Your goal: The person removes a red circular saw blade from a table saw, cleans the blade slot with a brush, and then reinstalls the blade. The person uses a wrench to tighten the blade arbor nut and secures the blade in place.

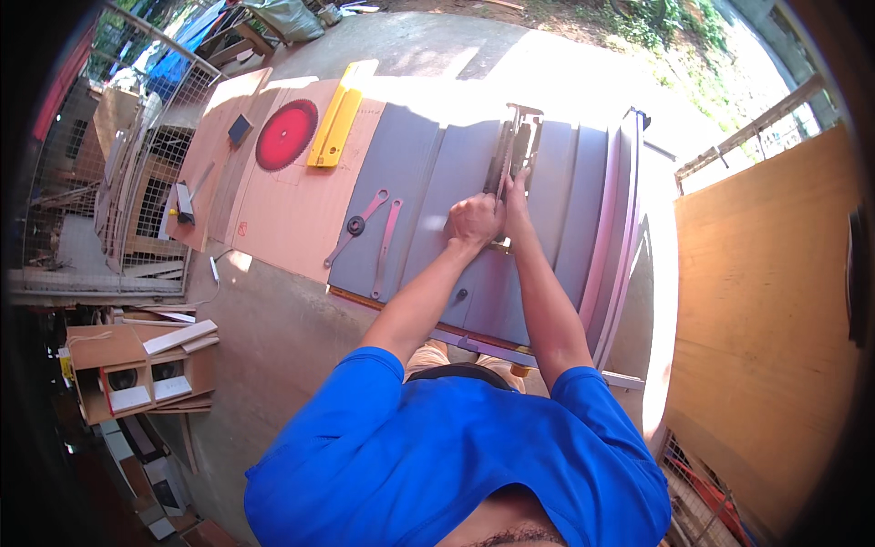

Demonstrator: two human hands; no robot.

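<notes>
At the middle of a grey metal saw table (pixel 428 187), a long, narrow slot opening (pixel 526 137) is seen, and over its nearer part both bare hands are placed. By the left hand (pixel 474 219) a bent, fist-like shape is made just at the left edge of the slot; the fingertips are hidden, so whether anything is grasped cannot be told. The right hand (pixel 517 196) is turned on its side, with its fingers directed forward and down into the slot; its grip also cannot be told. Beside these fingers, a thin upright metal piece (pixel 502 169) is partly seen. On the left part of the table, a long flat pinkish wrench (pixel 387 251) is laid, and near it another pinkish wrench (pixel 338 252) is crossed by a round black part (pixel 355 225). Further left, on a pale wooden board (pixel 301 205), a red circular saw blade (pixel 287 135) and a long yellow plate (pixel 337 118) are laid apart from each other. A blue short-sleeved shirt (pixel 456 438) is worn.
</notes>
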